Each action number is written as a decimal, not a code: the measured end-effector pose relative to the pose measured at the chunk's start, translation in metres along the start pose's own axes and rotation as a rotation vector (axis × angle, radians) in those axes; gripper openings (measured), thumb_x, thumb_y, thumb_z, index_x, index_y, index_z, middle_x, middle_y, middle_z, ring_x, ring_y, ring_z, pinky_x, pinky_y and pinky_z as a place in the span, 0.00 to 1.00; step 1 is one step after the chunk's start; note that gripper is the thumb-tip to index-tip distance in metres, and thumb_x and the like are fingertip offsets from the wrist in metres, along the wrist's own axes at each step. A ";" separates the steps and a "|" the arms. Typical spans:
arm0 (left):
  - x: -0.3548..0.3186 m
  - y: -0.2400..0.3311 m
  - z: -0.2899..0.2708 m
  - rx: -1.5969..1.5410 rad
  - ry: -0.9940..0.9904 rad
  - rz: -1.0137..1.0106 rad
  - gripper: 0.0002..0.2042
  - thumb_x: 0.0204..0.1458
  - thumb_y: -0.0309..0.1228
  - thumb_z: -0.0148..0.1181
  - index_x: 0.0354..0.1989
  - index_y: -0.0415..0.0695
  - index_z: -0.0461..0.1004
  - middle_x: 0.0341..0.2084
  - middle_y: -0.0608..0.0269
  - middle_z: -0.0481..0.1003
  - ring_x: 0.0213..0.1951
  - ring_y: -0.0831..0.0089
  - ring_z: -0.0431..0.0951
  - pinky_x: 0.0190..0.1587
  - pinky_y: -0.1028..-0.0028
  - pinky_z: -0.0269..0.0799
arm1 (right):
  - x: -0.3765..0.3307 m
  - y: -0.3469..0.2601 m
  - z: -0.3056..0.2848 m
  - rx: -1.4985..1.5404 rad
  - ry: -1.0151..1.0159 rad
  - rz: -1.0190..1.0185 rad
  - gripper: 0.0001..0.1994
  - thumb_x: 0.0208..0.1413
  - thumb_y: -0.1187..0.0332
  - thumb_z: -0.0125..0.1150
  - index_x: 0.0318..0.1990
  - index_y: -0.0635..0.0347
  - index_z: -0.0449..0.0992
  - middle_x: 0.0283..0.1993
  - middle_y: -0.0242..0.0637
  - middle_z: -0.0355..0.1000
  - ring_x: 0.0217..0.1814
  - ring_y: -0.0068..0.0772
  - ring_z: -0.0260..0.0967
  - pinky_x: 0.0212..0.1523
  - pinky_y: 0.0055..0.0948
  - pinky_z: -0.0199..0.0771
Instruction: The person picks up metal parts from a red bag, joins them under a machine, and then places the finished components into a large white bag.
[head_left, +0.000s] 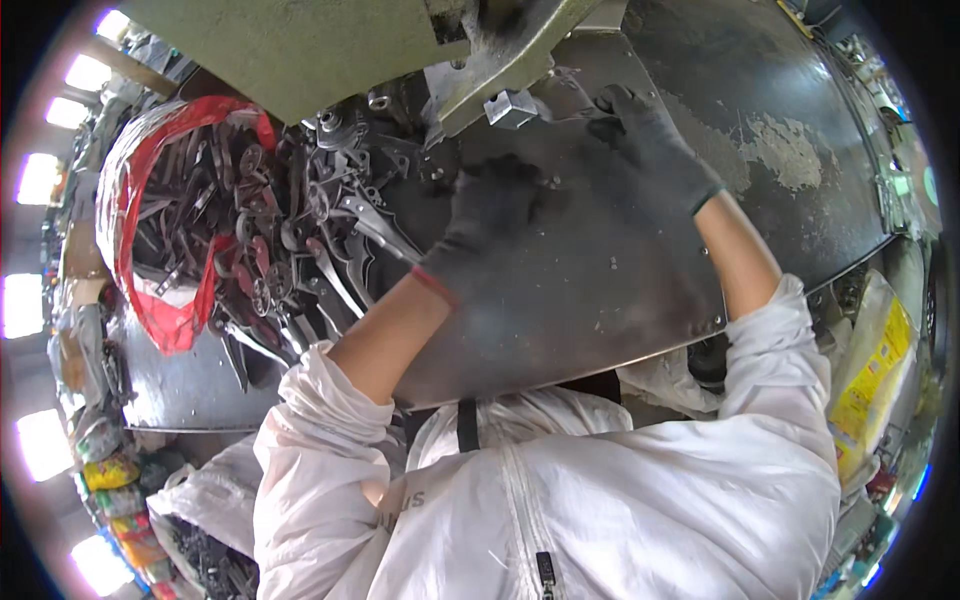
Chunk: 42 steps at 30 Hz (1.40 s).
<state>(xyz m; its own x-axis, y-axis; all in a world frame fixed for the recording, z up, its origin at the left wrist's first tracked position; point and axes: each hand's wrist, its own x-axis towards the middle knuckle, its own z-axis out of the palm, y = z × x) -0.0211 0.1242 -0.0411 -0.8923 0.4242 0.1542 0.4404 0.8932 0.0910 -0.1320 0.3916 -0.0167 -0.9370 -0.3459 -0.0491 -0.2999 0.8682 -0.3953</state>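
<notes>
My left hand [492,205], in a dark glove with a red cuff, hovers over the dark metal tabletop [560,320], right of a heap of metal parts. Motion smears its fingers, so what they do is hidden. My right hand [650,145], in a grey glove, is at the far side of the table, close to the small metal block [511,109] under the green machine [330,50]. Its fingers look bent together beside a shiny thin metal piece [568,98]; I cannot make out what they hold. The heap has curved, handle-shaped metal parts [375,222].
A white sack with a red rim [178,325] lies at the left, full of dark metal parts. The green machine overhangs the table's far side. Bags with a yellow print [870,370] stand at the right, beyond the table's curved edge.
</notes>
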 end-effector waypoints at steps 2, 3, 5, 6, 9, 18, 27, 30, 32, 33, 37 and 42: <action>-0.025 0.020 -0.006 -0.001 0.172 0.120 0.27 0.57 0.41 0.70 0.60 0.41 0.69 0.42 0.46 0.79 0.45 0.55 0.83 0.43 0.62 0.81 | -0.020 -0.025 0.019 0.287 0.094 0.024 0.16 0.65 0.62 0.67 0.53 0.61 0.75 0.49 0.34 0.78 0.45 0.31 0.77 0.47 0.31 0.77; -0.041 0.029 -0.014 -0.297 -0.007 -0.058 0.21 0.56 0.35 0.66 0.57 0.44 0.73 0.41 0.48 0.80 0.44 0.55 0.83 0.44 0.59 0.80 | -0.029 -0.038 0.028 0.434 0.139 0.036 0.16 0.65 0.61 0.68 0.51 0.62 0.76 0.45 0.32 0.79 0.41 0.27 0.76 0.44 0.30 0.77; -0.071 0.031 -0.026 -0.576 -0.188 -0.254 0.18 0.54 0.28 0.62 0.55 0.47 0.77 0.41 0.51 0.80 0.43 0.55 0.83 0.45 0.55 0.79 | -0.047 -0.075 0.025 0.782 0.011 0.059 0.17 0.64 0.61 0.68 0.51 0.64 0.75 0.44 0.32 0.78 0.41 0.23 0.75 0.44 0.27 0.76; -0.087 0.021 -0.032 -0.802 0.038 -0.293 0.16 0.57 0.29 0.61 0.54 0.45 0.76 0.38 0.54 0.80 0.40 0.59 0.83 0.44 0.60 0.79 | -0.051 -0.092 0.026 1.116 -0.122 0.088 0.18 0.64 0.62 0.68 0.51 0.66 0.75 0.42 0.31 0.78 0.41 0.18 0.73 0.44 0.25 0.76; -0.096 -0.010 -0.068 -1.314 0.148 -0.679 0.14 0.65 0.38 0.58 0.53 0.43 0.76 0.34 0.61 0.79 0.37 0.68 0.82 0.42 0.69 0.78 | -0.054 -0.124 0.036 1.362 -0.089 0.115 0.15 0.67 0.66 0.64 0.52 0.70 0.76 0.42 0.34 0.78 0.39 0.19 0.74 0.39 0.23 0.76; -0.075 -0.067 -0.059 -1.481 0.125 -0.702 0.20 0.70 0.44 0.56 0.59 0.39 0.76 0.40 0.63 0.79 0.37 0.74 0.80 0.42 0.73 0.78 | -0.048 -0.190 0.045 1.505 -0.134 0.119 0.15 0.66 0.72 0.61 0.57 0.69 0.76 0.43 0.37 0.81 0.36 0.22 0.77 0.35 0.23 0.78; -0.066 -0.105 -0.040 -1.219 0.005 -0.665 0.22 0.69 0.44 0.59 0.58 0.35 0.75 0.38 0.60 0.80 0.34 0.71 0.80 0.40 0.69 0.80 | -0.052 -0.206 0.035 1.264 -0.073 0.047 0.16 0.65 0.67 0.65 0.54 0.69 0.76 0.36 0.32 0.76 0.32 0.19 0.71 0.33 0.22 0.74; -0.055 -0.082 -0.047 -1.252 0.045 -0.644 0.21 0.69 0.42 0.59 0.58 0.35 0.76 0.37 0.61 0.79 0.33 0.72 0.80 0.38 0.69 0.79 | -0.051 -0.198 0.035 1.305 -0.070 0.080 0.15 0.65 0.66 0.64 0.53 0.69 0.77 0.34 0.31 0.76 0.30 0.19 0.70 0.32 0.22 0.73; -0.055 -0.080 -0.048 -1.311 0.093 -0.658 0.21 0.69 0.41 0.59 0.58 0.35 0.76 0.36 0.62 0.79 0.33 0.72 0.79 0.37 0.69 0.78 | -0.048 -0.198 0.033 1.310 -0.053 0.078 0.15 0.65 0.66 0.64 0.52 0.68 0.77 0.33 0.30 0.75 0.29 0.19 0.70 0.32 0.22 0.72; -0.058 -0.091 -0.032 -1.263 0.085 -0.570 0.19 0.70 0.40 0.57 0.58 0.35 0.75 0.37 0.62 0.79 0.33 0.73 0.79 0.38 0.70 0.78 | -0.050 -0.194 0.029 1.275 -0.096 0.052 0.15 0.65 0.66 0.64 0.53 0.68 0.77 0.33 0.30 0.75 0.30 0.18 0.70 0.32 0.22 0.72; -0.085 -0.146 0.028 -0.969 0.143 -0.460 0.17 0.72 0.38 0.53 0.56 0.34 0.75 0.40 0.60 0.79 0.35 0.72 0.80 0.41 0.70 0.79 | -0.040 -0.203 0.044 1.130 -0.142 -0.070 0.16 0.63 0.68 0.64 0.54 0.70 0.77 0.34 0.31 0.75 0.30 0.18 0.70 0.32 0.22 0.72; -0.066 -0.096 0.005 -1.269 -0.001 -0.618 0.15 0.71 0.35 0.53 0.54 0.35 0.76 0.41 0.60 0.80 0.38 0.73 0.80 0.43 0.70 0.78 | -0.045 -0.176 0.050 1.058 -0.137 0.070 0.17 0.63 0.68 0.64 0.54 0.71 0.77 0.35 0.32 0.76 0.32 0.19 0.71 0.33 0.23 0.73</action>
<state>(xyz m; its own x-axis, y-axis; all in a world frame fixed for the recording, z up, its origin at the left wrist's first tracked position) -0.0047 0.0110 -0.0649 -0.9714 0.0196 -0.2367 -0.2286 0.1929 0.9542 -0.0283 0.2362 0.0097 -0.8981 -0.4016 -0.1791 0.1237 0.1602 -0.9793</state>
